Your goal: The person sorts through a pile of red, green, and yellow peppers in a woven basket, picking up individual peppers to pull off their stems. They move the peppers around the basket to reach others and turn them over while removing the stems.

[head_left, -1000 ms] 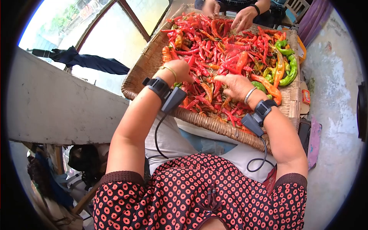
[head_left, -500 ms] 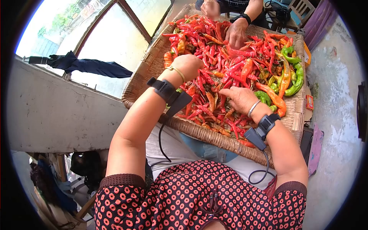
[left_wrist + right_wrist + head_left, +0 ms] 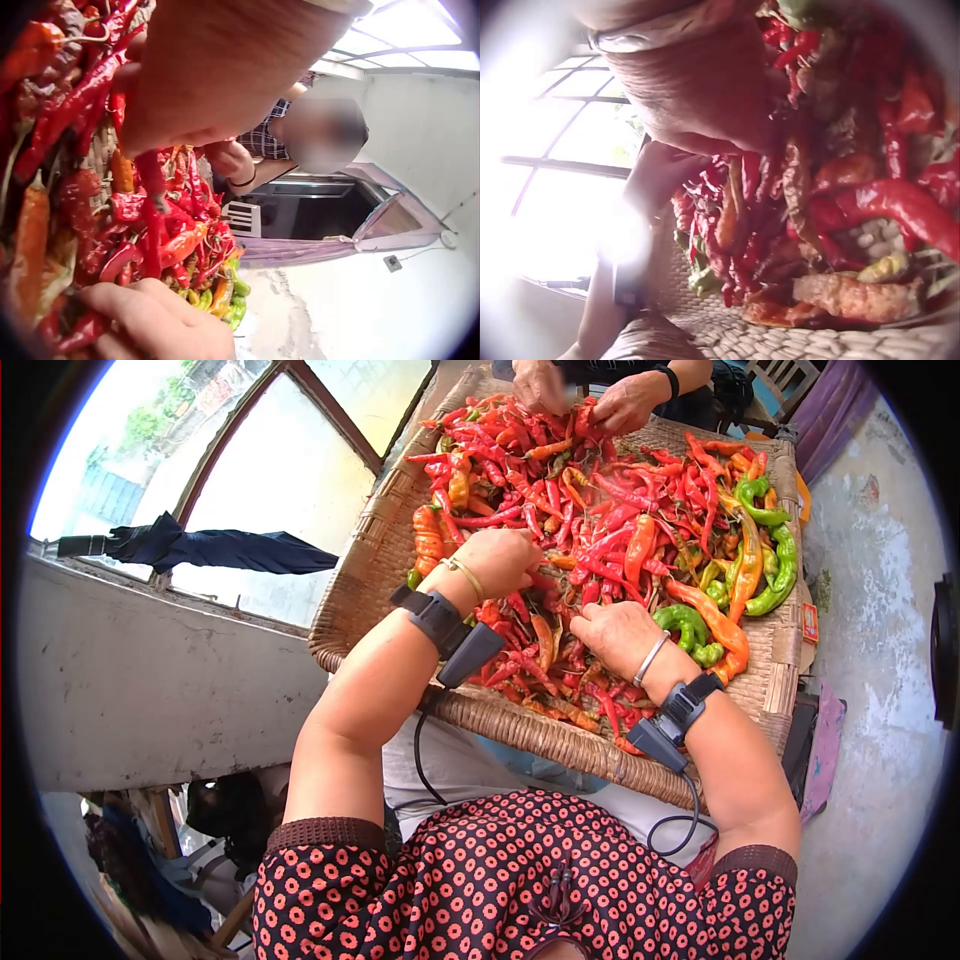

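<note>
A wide woven tray bears a heap of red chili peppers, some glossy, some wrinkled. My left hand is over the heap's near left part, fingers bent down. In the left wrist view a red chili pepper hangs from under that hand, pinched by its fingers. Lower right of it, my right hand dips its bent fingers among the near peppers. In the left wrist view those fingers lie against a red pepper; I cannot tell whether they grip it.
Green peppers and a long orange pepper lie along the tray's right side. Across the tray another person's hands work at the heap's far edge. A folded dark umbrella rests by the window at left. The tray sits over my lap.
My left hand has shifted right over the heap. My right hand's fingers have drawn in. The other person's hands came together at the far edge, and bare weave now shows at the far right.
</note>
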Demonstrator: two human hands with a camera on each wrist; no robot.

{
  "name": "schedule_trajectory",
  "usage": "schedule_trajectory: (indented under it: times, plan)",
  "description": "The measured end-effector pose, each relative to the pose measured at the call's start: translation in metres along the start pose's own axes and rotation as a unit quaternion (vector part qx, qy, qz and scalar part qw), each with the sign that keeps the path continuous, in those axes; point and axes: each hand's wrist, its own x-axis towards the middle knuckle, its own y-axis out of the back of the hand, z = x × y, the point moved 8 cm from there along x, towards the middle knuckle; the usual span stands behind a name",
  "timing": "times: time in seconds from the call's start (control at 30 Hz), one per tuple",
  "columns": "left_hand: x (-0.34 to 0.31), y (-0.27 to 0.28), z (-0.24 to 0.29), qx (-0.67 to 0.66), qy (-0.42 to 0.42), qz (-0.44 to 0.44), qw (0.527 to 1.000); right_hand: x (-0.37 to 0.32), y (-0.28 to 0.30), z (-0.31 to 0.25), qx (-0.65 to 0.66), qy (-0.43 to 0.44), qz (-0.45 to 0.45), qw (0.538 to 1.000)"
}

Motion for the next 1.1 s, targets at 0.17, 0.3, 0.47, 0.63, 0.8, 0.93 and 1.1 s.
schedule_trajectory:
  times: [0.17,0.3,0.47,0.63,0.8,0.93,1.1]
  plan:
    - [-0.006,0.032,-0.01,-0.256,-0.012,0.196,0.947,-0.003,0.027,-0.008,0.074,0.005,0.038,0.996]
    - [-0.013,0.056,0.017,-0.295,-0.162,0.235,0.912,-0.005,0.031,-0.019,0.273,0.007,-0.074,0.959]
    - [-0.012,0.038,0.004,-0.23,-0.104,0.194,0.948,-0.008,0.029,0.002,0.391,-0.047,-0.045,0.918]
    - [-0.009,-0.009,-0.013,-0.05,-0.072,0.066,0.994,-0.008,0.036,0.029,0.32,-0.097,0.079,0.939]
    - [-0.005,-0.008,-0.006,0.058,-0.013,0.055,0.997,-0.008,0.019,0.031,0.305,-0.095,0.084,0.944]
    - [-0.003,-0.008,-0.005,0.079,-0.019,0.055,0.995,-0.007,0.012,0.029,0.3,-0.1,0.067,0.946]
    - [-0.009,0.013,-0.011,-0.04,-0.055,0.118,0.991,-0.008,0.021,0.033,0.313,-0.099,0.107,0.938]
